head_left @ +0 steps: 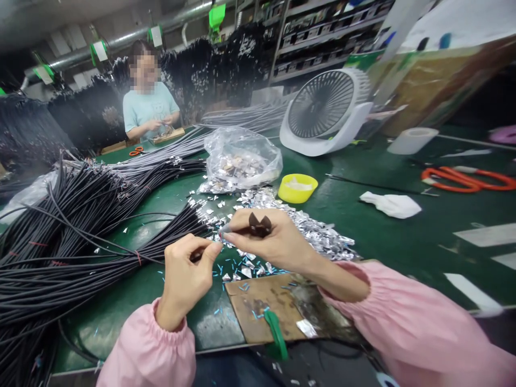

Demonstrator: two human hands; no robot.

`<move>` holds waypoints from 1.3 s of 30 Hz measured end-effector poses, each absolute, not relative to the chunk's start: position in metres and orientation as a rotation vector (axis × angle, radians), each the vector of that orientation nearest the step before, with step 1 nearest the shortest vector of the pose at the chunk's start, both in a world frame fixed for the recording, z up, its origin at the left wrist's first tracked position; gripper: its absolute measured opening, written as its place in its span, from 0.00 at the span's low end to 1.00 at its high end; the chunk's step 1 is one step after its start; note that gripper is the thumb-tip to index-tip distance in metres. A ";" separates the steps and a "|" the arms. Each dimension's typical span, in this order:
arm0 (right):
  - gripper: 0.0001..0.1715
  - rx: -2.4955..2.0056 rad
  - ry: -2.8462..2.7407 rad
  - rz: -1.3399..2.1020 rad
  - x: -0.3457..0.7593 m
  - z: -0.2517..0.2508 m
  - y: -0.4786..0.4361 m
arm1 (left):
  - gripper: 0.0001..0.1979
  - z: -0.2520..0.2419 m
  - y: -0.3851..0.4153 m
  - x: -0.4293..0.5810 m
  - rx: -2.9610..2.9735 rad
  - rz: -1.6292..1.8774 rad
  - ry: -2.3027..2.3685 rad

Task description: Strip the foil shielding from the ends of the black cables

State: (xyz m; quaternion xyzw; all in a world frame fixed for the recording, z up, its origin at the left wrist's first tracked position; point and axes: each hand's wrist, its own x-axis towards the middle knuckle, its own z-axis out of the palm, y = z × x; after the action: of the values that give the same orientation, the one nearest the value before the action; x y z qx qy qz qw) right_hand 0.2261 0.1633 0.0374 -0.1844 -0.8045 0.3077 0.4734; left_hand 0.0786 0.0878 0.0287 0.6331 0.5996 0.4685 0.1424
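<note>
My left hand (186,274) pinches the end of a thin black cable (121,257) just above the green table. My right hand (268,239) is closed around a small dark hand tool (258,224) whose tip meets the cable end between both hands. Bits of silver foil (306,228) and tiny blue scraps lie scattered under and beyond my hands. A worn brown board (262,306) with a green handle (276,333) on it lies right below my right wrist.
Large bundles of black cables (60,236) cover the table's left side. A plastic bag of foil pieces (239,158), a yellow bowl (297,188), a white fan (326,110), orange scissors (467,180) and a white rag (391,205) lie farther out. Another person (149,107) works across the table.
</note>
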 end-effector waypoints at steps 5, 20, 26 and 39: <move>0.07 -0.342 -2.067 0.256 0.229 0.032 0.160 | 0.09 0.027 0.088 0.082 1.643 1.229 1.773; 0.13 -0.857 -1.724 1.484 0.224 0.051 0.155 | 0.03 0.022 0.092 0.075 1.881 1.803 1.428; 0.19 -0.836 -1.714 1.429 0.223 0.050 0.154 | 0.10 0.016 0.092 0.073 2.280 1.885 1.445; 0.21 -0.739 -1.859 1.061 0.224 0.033 0.158 | 0.06 0.028 0.086 0.077 2.538 1.988 1.850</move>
State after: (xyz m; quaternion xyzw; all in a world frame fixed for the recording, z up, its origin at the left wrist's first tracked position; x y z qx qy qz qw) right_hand 0.2244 0.1583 0.0331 -0.2955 -0.7434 0.4240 0.4246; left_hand 0.0766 0.0859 0.0283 0.6547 0.4772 0.5128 -0.2840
